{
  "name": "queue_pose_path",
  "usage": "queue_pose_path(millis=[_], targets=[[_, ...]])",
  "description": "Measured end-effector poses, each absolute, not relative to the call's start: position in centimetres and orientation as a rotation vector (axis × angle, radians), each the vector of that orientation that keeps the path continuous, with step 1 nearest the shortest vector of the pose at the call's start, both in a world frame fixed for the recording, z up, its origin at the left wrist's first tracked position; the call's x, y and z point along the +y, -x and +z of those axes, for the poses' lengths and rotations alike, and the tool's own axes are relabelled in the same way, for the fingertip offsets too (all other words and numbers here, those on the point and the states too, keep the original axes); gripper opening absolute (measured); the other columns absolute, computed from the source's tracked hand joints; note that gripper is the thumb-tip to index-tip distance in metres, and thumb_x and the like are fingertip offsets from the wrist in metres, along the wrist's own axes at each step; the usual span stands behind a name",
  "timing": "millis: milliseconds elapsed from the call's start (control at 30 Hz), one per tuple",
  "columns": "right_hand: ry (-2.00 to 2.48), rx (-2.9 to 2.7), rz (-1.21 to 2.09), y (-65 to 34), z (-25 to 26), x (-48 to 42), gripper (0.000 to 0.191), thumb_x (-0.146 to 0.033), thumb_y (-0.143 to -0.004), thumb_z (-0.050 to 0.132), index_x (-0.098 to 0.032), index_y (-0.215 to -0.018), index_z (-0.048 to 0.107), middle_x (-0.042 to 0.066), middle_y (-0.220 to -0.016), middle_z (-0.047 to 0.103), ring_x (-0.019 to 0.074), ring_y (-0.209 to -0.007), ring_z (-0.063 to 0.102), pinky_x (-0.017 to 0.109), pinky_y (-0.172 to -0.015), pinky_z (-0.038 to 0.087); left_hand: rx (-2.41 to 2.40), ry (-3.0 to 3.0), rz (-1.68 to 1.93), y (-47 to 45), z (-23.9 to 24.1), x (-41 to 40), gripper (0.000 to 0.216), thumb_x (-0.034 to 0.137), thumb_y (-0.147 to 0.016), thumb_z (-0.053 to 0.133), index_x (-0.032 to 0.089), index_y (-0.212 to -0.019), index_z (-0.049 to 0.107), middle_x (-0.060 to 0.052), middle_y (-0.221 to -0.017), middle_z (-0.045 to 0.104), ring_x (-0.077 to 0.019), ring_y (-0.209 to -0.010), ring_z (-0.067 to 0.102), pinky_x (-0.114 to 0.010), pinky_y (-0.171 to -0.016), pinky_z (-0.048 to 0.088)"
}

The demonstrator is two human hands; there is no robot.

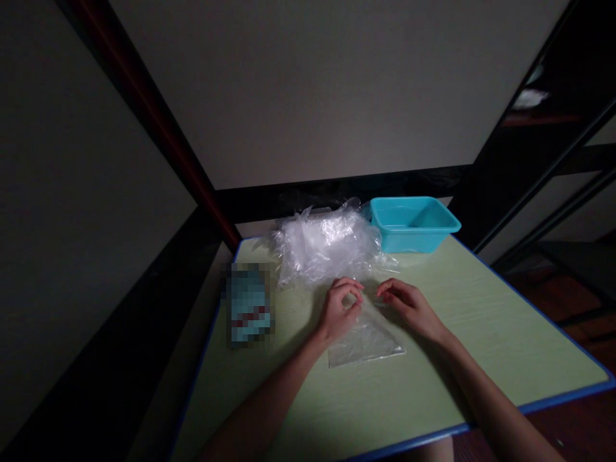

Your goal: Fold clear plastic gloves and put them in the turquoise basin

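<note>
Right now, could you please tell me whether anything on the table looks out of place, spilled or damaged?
I see no spill or damage. The heap of clear plastic at the back looks untidy, crumpled and loose beside the tub. The item at the left shows only as coarse blocks, so I cannot tell its condition.

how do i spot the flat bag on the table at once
On the pale, blue-edged table, find the plastic heap. On its near side, by the left hand and right hand, is the bag. Unlike the bulky, crumpled heap, it is thin and flat.
</note>
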State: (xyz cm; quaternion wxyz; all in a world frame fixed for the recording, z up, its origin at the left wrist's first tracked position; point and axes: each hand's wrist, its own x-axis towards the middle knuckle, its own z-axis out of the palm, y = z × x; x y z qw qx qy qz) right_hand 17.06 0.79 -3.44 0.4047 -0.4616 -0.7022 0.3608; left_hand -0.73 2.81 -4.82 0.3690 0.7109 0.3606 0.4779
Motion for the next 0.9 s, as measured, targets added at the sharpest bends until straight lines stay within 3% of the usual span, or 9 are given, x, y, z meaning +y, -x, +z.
queue_pose_path(millis=[133,267,600,900], targets=[[1.101,-1.906,0.956,-16.98,-3.11,0.51,0.023,-0.011,-0.078,0.039,-0.016,-0.076,0.062,0.001,-0.067,0.054,0.0132,-0.062,0.051,0.025,-0.058,0.04,0.854,-1.801,1.285,1.01,-4.3,2.51,0.009,0.01,-0.065,0.052,0.017,-0.061,0.055,-0.004,-0.083,0.059,-0.0194,-0.085,0.054,-0.032,-0.076,0.04],[0.973,-2.064,1.008,-16.51,-3.16,0.54,0.026,-0.01,-0.078,0.043,-0.016,-0.072,0.067,0.003,-0.073,0.057,0.0136,-0.067,0.054,0.025,-0.063,0.041,0.803,-1.786,1.317,0.99,-4.1,2.34,0.006,0.015,-0.067,0.052,0.017,-0.061,0.055,-0.005,-0.081,0.058,-0.0197,-0.082,0.054,-0.03,-0.071,0.04],[0.834,-2.215,1.013,-16.4,-3.96,0.86,0.03,-0.018,-0.088,0.042,-0.021,-0.087,0.072,0.006,-0.082,0.06,0.0156,-0.078,0.054,0.03,-0.073,0.043,0.788,-1.771,1.343,0.79,-4.17,2.4,0.006,0.015,-0.066,0.053,0.017,-0.061,0.055,-0.005,-0.079,0.058,-0.0198,-0.081,0.054,-0.03,-0.069,0.038],[0.812,-2.248,1.065,-16.2,-3.6,0.79,0.027,-0.022,-0.089,0.044,-0.022,-0.094,0.071,0.006,-0.086,0.062,0.0173,-0.084,0.056,0.032,-0.08,0.042,0.826,-1.792,1.317,0.7,-4.22,2.44,0.008,0.012,-0.065,0.053,0.017,-0.061,0.056,-0.005,-0.079,0.059,-0.0189,-0.08,0.054,-0.03,-0.069,0.039]])
